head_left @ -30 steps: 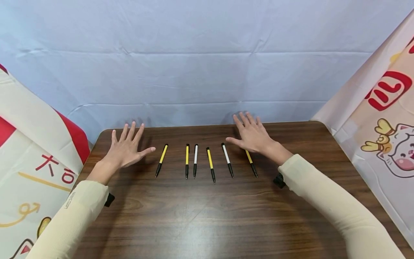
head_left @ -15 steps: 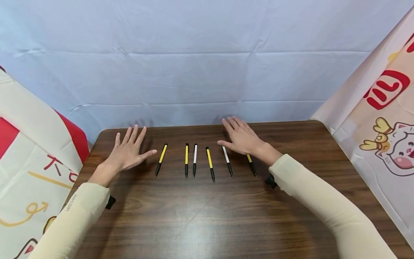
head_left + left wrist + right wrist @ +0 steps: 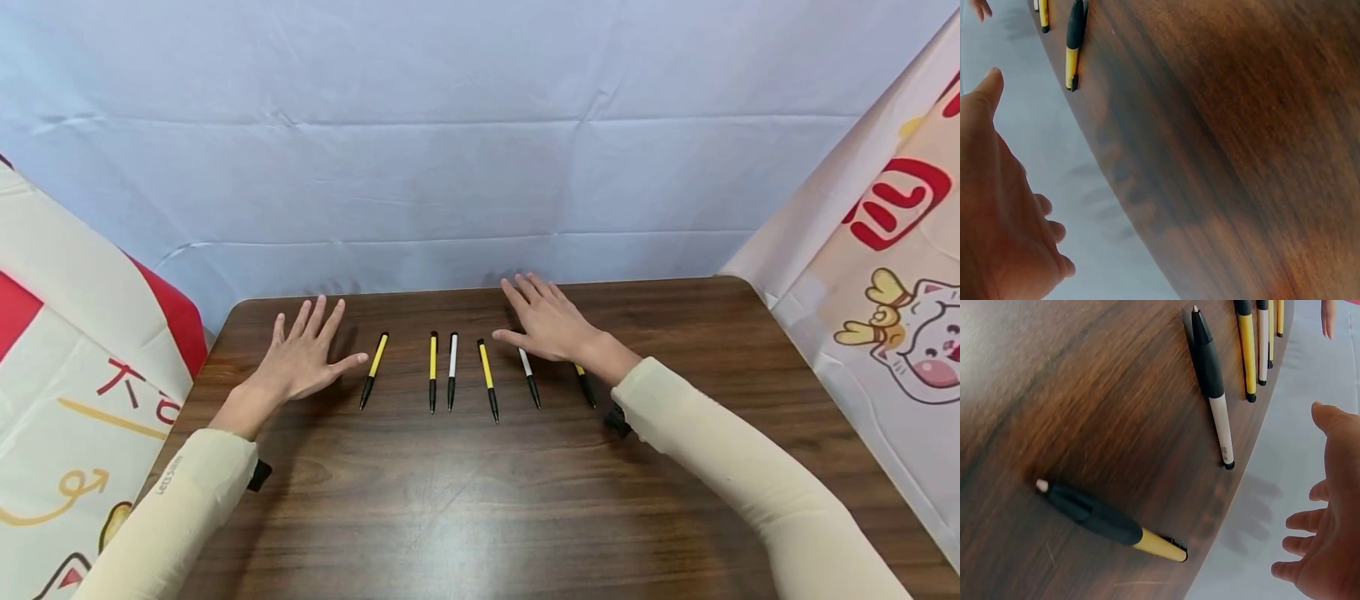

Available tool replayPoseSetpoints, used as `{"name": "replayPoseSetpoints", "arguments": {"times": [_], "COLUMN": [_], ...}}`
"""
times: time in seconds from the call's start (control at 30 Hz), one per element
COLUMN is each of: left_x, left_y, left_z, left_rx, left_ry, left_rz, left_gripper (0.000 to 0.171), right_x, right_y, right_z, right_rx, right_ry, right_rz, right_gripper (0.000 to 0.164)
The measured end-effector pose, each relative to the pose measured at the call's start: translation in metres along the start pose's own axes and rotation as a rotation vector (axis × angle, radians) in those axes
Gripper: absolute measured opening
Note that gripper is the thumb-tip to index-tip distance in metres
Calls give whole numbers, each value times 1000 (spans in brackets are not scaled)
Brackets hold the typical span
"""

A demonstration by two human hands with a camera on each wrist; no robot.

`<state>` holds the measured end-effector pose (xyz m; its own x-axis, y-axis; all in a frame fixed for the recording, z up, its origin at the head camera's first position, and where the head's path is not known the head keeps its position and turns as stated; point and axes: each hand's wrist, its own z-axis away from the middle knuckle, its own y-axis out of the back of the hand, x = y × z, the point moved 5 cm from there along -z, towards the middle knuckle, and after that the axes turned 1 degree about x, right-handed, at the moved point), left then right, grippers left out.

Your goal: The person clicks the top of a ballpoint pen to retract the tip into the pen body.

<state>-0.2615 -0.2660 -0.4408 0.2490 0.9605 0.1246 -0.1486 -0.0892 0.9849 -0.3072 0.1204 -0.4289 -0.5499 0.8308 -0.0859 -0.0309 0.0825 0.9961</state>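
Observation:
Several pens lie in a loose row on the table, tips toward me. At the row's left end is a yellow pen [image 3: 374,371]; my left hand [image 3: 300,358], fingers spread, hovers just left of it, thumb toward it. Further right come another yellow pen [image 3: 433,372], a white pen [image 3: 452,372] and a third yellow pen [image 3: 488,381]. My right hand [image 3: 551,323] is held with straight fingers above the second white pen [image 3: 529,379] and the rightmost yellow pen [image 3: 586,387], hiding their upper parts in the head view. Both show whole in the right wrist view. Neither hand holds anything.
The dark wooden table [image 3: 450,500] has rounded far corners. A pale cloth [image 3: 465,167] hangs behind its far edge. Printed cloths with cartoon figures hang at the left [image 3: 90,333] and right [image 3: 900,317].
My right hand has moved left, from over the rightmost yellow pen to overlap the second white pen too. My left hand has shifted slightly right and nearer to me. The pens lie where they were.

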Motion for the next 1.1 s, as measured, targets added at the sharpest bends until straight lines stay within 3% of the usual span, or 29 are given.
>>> {"name": "replayPoseSetpoints", "arguments": {"times": [0.67, 0.87, 1.1], "left_x": [11, 13, 16], "left_y": [-3, -7, -8], "left_z": [4, 4, 6], "left_rx": [29, 36, -10], "left_ry": [-32, -38, -28], "left_rz": [87, 146, 218], "left_gripper": [104, 104, 102], "right_x": [-26, -33, -38], "right_y": [-8, -11, -11], "right_z": [-15, -20, -25], "right_rx": [12, 19, 21], "right_ry": [72, 86, 55], "right_rz": [-66, -136, -237], "right_gripper": [91, 92, 94]}}
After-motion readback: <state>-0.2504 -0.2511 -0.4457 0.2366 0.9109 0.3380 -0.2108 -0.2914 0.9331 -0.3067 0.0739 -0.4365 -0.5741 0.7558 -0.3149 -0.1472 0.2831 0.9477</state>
